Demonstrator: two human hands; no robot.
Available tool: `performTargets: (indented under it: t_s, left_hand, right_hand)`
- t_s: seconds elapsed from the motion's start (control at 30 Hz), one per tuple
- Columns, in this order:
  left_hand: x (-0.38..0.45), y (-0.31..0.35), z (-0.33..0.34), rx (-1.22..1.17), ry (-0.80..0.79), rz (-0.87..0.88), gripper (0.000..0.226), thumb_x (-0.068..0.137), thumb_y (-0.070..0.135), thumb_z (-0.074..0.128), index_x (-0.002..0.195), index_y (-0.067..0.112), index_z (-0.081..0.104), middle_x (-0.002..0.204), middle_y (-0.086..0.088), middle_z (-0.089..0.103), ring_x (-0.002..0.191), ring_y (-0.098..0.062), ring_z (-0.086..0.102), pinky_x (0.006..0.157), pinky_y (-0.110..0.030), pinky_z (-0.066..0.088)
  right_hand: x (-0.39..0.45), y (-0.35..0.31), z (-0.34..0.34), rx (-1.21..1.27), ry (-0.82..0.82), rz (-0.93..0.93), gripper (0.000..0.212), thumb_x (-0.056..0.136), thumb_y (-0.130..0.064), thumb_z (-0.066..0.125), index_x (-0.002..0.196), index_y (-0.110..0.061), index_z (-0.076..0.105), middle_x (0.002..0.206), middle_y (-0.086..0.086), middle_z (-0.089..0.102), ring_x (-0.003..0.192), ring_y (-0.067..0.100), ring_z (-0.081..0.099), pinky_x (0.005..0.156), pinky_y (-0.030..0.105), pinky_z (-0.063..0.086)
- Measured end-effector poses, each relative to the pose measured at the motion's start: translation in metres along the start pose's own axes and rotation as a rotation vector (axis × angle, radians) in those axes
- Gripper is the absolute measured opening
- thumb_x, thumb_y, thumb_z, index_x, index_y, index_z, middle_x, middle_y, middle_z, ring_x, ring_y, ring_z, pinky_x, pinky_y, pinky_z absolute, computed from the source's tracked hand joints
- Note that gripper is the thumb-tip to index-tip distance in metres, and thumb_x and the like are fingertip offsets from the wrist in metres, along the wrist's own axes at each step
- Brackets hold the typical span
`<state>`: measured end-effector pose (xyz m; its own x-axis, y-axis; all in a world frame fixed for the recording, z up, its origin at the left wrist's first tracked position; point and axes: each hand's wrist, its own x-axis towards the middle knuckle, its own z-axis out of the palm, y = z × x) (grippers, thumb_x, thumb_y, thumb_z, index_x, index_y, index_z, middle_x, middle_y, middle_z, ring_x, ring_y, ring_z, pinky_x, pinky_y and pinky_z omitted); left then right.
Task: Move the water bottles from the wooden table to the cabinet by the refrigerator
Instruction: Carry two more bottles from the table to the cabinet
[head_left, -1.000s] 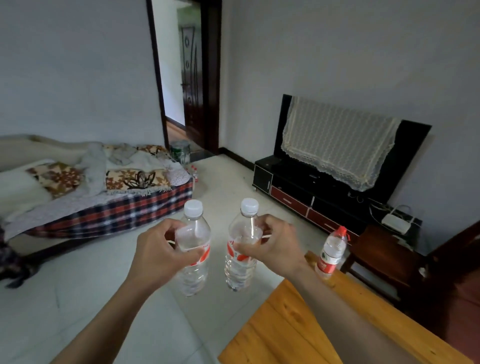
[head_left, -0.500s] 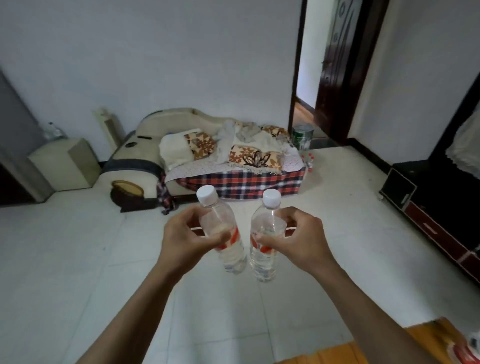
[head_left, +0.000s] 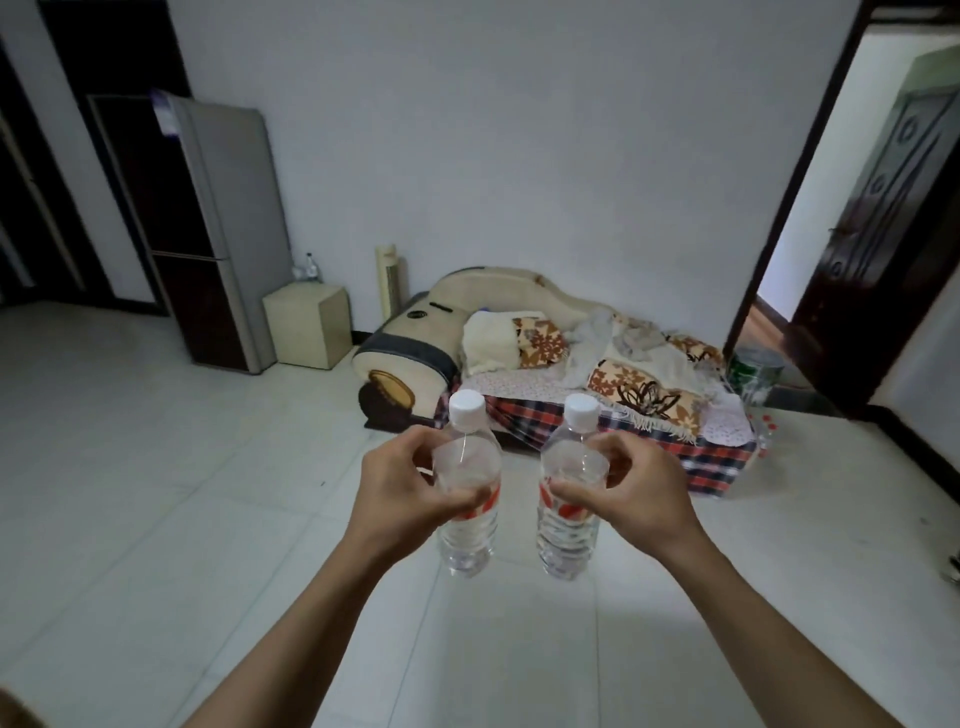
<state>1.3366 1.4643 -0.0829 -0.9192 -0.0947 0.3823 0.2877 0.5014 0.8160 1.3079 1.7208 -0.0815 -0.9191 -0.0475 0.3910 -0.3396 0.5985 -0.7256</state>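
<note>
My left hand (head_left: 402, 486) grips a clear water bottle (head_left: 467, 535) with a white cap and a red label, held upright over the white tiled floor. My right hand (head_left: 631, 488) grips a second, matching water bottle (head_left: 566, 538) just to its right. The two bottles stand a hand's width apart in front of me. Far off at the left, a small cream cabinet (head_left: 309, 332) stands beside a tall grey refrigerator (head_left: 218, 218). Two small bottles (head_left: 306, 267) rest at the cabinet's back edge. The wooden table is out of view.
A sofa bed (head_left: 545, 374) with blankets, cushions and a plaid cover lies straight ahead against the wall. A slim white fan (head_left: 387, 280) stands left of it. At the right a dark door (head_left: 862, 218) stands ajar, with a green can (head_left: 756, 371) by it.
My view has swung left: the wooden table and TV stand have left the frame, and the refrigerator and cabinet have come in. Both hands still hold their bottles, now more upright.
</note>
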Motion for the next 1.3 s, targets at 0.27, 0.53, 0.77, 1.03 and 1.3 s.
performTargets:
  t_s: [0.27,0.53,0.77,1.03,1.3]
  left_hand:
    - [-0.01,-0.042,-0.071,0.004,0.144,-0.045,0.051,0.051,0.047,0.086,0.094,0.027,0.066,0.089,0.011,0.068,0.083,-0.007,0.066,0.07,-0.027,0.061]
    - [-0.016,-0.072,-0.108,0.081,0.269,-0.131,0.052,0.057,0.03,0.094,0.1,0.021,0.067,0.09,0.009,0.069,0.082,-0.011,0.068,0.07,-0.024,0.06]
    - [-0.004,-0.076,-0.103,0.142,0.343,-0.158,0.049,0.055,0.029,0.095,0.095,0.023,0.068,0.086,0.01,0.07,0.077,-0.01,0.069,0.063,-0.02,0.059]
    - [0.064,-0.069,-0.053,0.176,0.42,-0.213,0.049,0.055,0.026,0.094,0.096,0.02,0.069,0.087,0.006,0.072,0.076,-0.013,0.07,0.068,-0.032,0.063]
    - [0.119,-0.062,-0.019,0.068,0.565,-0.199,0.055,0.049,0.044,0.091,0.094,0.022,0.07,0.088,0.005,0.074,0.076,-0.017,0.073,0.066,-0.035,0.064]
  right_hand:
    - [0.019,-0.042,0.066,0.03,-0.127,-0.076,0.044,0.055,-0.054,0.089,0.086,-0.034,0.066,0.084,-0.017,0.07,0.078,-0.005,0.065,0.061,0.016,0.054]
    - [0.039,-0.065,0.102,0.103,-0.247,-0.151,0.049,0.057,-0.057,0.087,0.091,-0.028,0.067,0.087,-0.009,0.07,0.08,0.007,0.067,0.068,0.03,0.061]
    - [0.074,-0.059,0.108,0.145,-0.297,-0.199,0.052,0.056,-0.062,0.084,0.093,-0.029,0.067,0.088,-0.012,0.07,0.08,0.005,0.067,0.069,0.032,0.061]
    - [0.126,-0.005,0.094,0.193,-0.291,-0.204,0.056,0.055,-0.062,0.083,0.097,-0.028,0.068,0.089,-0.015,0.07,0.083,0.002,0.066,0.07,0.027,0.06]
    - [0.19,0.03,0.084,0.197,-0.31,-0.21,0.059,0.057,-0.058,0.086,0.101,-0.023,0.068,0.092,-0.011,0.07,0.083,0.006,0.067,0.07,0.029,0.061]
